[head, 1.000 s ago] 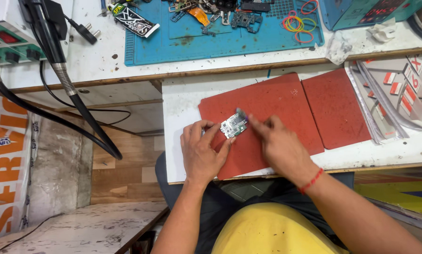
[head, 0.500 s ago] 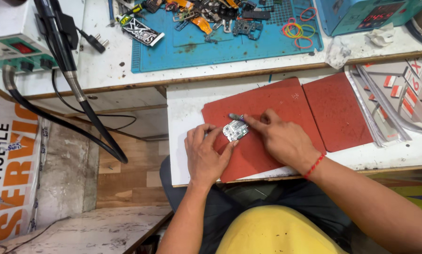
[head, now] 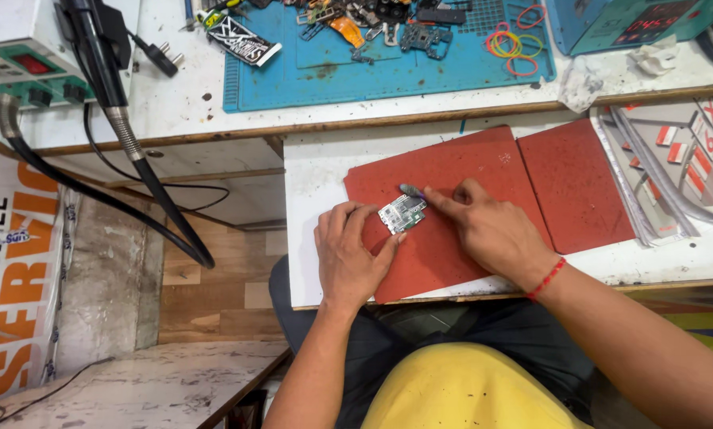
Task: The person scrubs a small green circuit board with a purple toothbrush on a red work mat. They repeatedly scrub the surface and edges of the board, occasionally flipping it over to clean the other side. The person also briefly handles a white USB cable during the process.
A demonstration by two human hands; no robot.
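Nearest us, a yellow shirt (head: pixel 444 389) fills the bottom edge, and our two forearms reach out over the white worktop (head: pixel 313 183). Our left hand (head: pixel 348 258) lies flat on the red mat (head: pixel 452 171), fingers spread, its thumb and fingertips pinning the small silvery circuit board (head: pixel 402 214) from the left and near sides. Our right hand (head: pixel 487 230), a red thread at the wrist, points its index finger down just right of the board, pressing a small grey tool tip (head: pixel 410 190) at the board's far edge. The board sits on the mat between both hands. To the right lies a second red mat (head: pixel 579 175). Further off, a blue mat (head: pixel 388 63) carries scattered parts and coloured rubber bands (head: pixel 515 40), and far left stands a soldering station (head: pixel 23 63) with its black hose (head: pixel 146 179) hanging down.
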